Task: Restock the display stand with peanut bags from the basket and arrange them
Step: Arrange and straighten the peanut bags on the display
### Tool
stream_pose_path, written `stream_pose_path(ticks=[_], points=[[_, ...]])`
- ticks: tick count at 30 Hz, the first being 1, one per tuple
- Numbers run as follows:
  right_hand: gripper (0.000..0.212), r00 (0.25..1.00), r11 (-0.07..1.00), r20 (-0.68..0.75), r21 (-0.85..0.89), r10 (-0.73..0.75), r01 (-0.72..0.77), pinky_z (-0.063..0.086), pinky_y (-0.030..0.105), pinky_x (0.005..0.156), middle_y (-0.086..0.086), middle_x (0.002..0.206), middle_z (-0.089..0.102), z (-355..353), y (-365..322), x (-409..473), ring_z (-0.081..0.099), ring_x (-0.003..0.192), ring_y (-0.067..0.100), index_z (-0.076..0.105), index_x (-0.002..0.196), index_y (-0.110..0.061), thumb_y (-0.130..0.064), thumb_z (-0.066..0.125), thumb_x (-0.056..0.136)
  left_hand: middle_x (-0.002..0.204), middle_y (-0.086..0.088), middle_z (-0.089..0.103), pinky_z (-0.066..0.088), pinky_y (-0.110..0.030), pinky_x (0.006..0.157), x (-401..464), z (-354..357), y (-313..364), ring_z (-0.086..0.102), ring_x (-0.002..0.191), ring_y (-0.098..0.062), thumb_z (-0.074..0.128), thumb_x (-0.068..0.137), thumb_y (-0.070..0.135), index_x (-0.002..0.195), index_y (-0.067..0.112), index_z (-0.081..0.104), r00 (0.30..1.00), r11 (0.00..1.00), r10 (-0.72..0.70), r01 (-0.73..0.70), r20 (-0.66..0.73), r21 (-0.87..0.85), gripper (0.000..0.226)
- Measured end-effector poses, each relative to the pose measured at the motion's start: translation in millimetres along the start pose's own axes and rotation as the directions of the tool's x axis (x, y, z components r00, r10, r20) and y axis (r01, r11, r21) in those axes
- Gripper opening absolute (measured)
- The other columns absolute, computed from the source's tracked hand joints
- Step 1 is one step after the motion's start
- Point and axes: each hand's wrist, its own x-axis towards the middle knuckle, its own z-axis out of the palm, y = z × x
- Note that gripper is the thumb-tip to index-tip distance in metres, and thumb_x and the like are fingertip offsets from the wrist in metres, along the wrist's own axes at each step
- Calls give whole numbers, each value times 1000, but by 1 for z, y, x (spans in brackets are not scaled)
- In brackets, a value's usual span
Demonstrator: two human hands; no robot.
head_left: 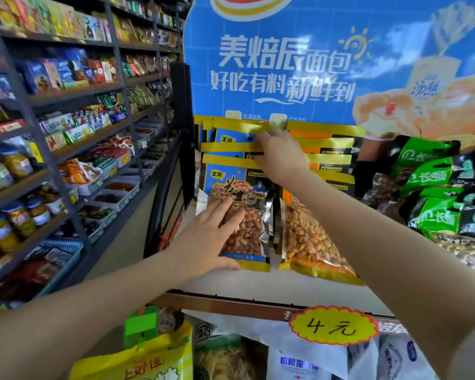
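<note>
Nearest the camera, at six o'clock, a yellow snack bag (137,357) with a green clip sits below a yellow price tag (333,325) reading "4元", which hangs on the front edge of the display stand (258,286).

Up from there, the left hand (203,237) lies flat with fingers spread and straight on the front blue peanut bag (240,212), thumb along the bag's lower edge, near the centre of the view. That bag stands upright at the front of a row of like blue bags (225,148) stacked behind it on the stand's shelf.

At twelve o'clock from the left hand, the right hand (279,154) reaches to the back of the row, its fingertips touching the yellow top strip of a rear bag (239,130); whether they pinch it cannot be told.

At three o'clock from the blue row stands a row of orange peanut bags (310,237), just beside it. Farther toward three o'clock are green packets (433,218). Behind rises a blue bread poster (285,64). At nine o'clock, store shelves (74,127) hold jars and snacks.
</note>
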Motion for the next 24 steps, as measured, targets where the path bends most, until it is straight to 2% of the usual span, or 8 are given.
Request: stream_pose_path(ticks=[3, 5, 10, 16, 18, 20, 22, 24], points=[[45, 990, 990, -46, -48, -136, 134, 35, 46, 99, 11, 140, 40, -5, -8, 15, 38, 125, 35, 37, 137, -14, -11, 46, 93, 152, -1, -29, -1, -45, 115, -3, 2, -2, -19, 142, -25, 62, 71, 63, 146, 33, -8, 997, 993, -82, 83, 12, -79, 106], [48, 992, 989, -14, -89, -123, 121, 33, 46, 101, 11, 142, 37, -6, -13, 24, 35, 127, 34, 31, 141, -13, -11, 44, 95, 150, -3, -34, 2, -48, 116, -5, 3, -6, -21, 141, -28, 68, 68, 60, 146, 30, -10, 985, 968, -166, 173, 52, -184, 114], [47, 993, 985, -24, -127, -118, 114, 35, 45, 97, 14, 133, 39, 0, -26, 33, 37, 121, 35, 36, 137, -17, -6, 46, 92, 150, -7, -33, 2, -43, 116, -8, 7, -11, -18, 142, -27, 70, 70, 54, 145, 23, -15, 974, 934, -220, 224, 48, -279, 117], [62, 954, 942, 5, -152, -300, 298, 35, 44, 97, 14, 137, 36, 3, -51, 35, 35, 123, 36, 37, 138, -23, 3, 51, 84, 152, -10, -27, 4, -39, 117, -14, 12, -9, -15, 143, -25, 71, 71, 50, 144, 23, -18, 969, 889, -247, 234, 19, -394, 119], [65, 969, 968, -71, -101, -236, 229, 37, 43, 95, 15, 135, 41, 1, -50, 35, 38, 122, 36, 31, 140, -15, 8, 47, 82, 154, -10, -23, 4, -38, 117, -14, 13, -9, -11, 144, -24, 72, 70, 50, 144, 20, -20, 965, 869, -262, 248, 28, -429, 122], [48, 982, 996, -166, -18, -92, 90, 37, 42, 92, 14, 127, 51, -2, -40, 42, 42, 118, 35, 39, 132, -9, 5, 43, 86, 155, -7, -20, 4, -38, 117, -14, 13, -10, -9, 144, -22, 75, 67, 49, 143, 17, -22, 961, 843, -275, 254, 24, -474, 126], [27, 988, 1000, -156, -7, -10, 9, 38, 42, 90, 14, 121, 55, -3, -31, 49, 43, 117, 34, 50, 117, -6, -5, 47, 91, 155, -6, -18, 5, -39, 119, -13, 13, -11, -8, 144, -21, 77, 65, 48, 143, 16, -23, 957, 824, -289, 264, 31, -501, 130], [22, 993, 1000, -117, 18, -5, 7, 39, 42, 89, 14, 118, 57, -4, -30, 55, 44, 115, 34, 53, 113, -6, -11, 49, 92, 156, -5, -17, 8, -41, 119, -12, 12, -11, -6, 145, -21, 78, 63, 47, 142, 15, -24, 949, 806, -311, 292, 52, -514, 133]])
